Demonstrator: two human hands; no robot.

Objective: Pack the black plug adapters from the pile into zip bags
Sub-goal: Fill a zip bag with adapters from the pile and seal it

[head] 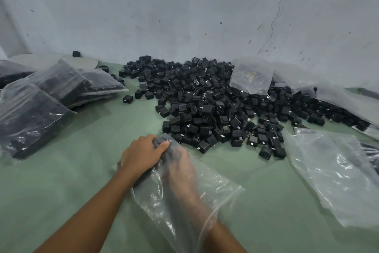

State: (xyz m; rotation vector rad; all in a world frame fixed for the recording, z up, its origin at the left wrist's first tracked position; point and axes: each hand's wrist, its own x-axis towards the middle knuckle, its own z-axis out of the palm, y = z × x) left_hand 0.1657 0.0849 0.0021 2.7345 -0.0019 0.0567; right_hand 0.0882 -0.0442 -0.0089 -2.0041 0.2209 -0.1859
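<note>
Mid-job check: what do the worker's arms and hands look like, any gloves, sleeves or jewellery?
Both forearms are bare to the frame edge; no sleeves show. The left hand has no glove, ring or watch. The right hand shows only hazily through the clear zip bag; no glove or wristband is apparent.

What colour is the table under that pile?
The table is pale green, shown best in the head view.

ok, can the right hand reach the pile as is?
Probably not: the right hand is inside the zip bag, plastic over it past the wrist, and the left hand grips the bag's far end. The pile lies outside it.
</note>
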